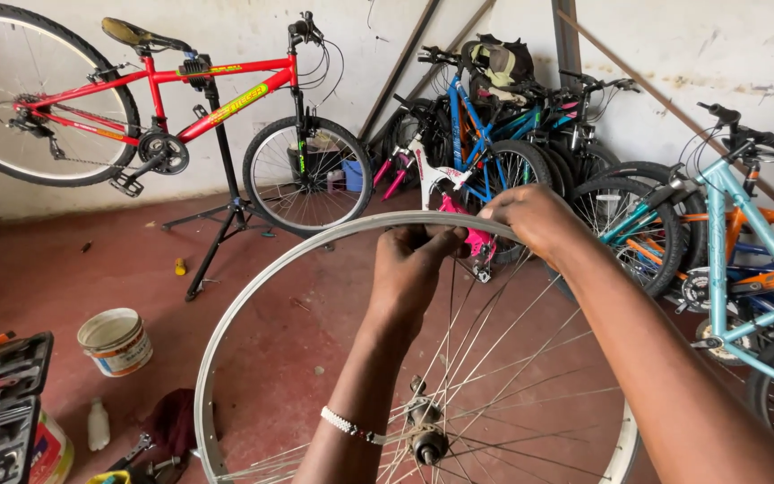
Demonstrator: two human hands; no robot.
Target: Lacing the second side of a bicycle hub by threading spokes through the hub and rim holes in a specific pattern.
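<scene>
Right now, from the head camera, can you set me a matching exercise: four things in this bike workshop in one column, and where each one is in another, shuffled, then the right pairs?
Things:
1. bare silver spoked wheel rim
2. red mountain bike
3. white plastic bucket
4. open black tool case

Places:
A. clamped up on a black repair stand by the back wall
B. at the lower left edge of the view
C. gripped at its top by the left hand and right hand
D. standing on the red floor, left of the rim

Pairs: 1-C, 2-A, 3-D, 4-B
</scene>
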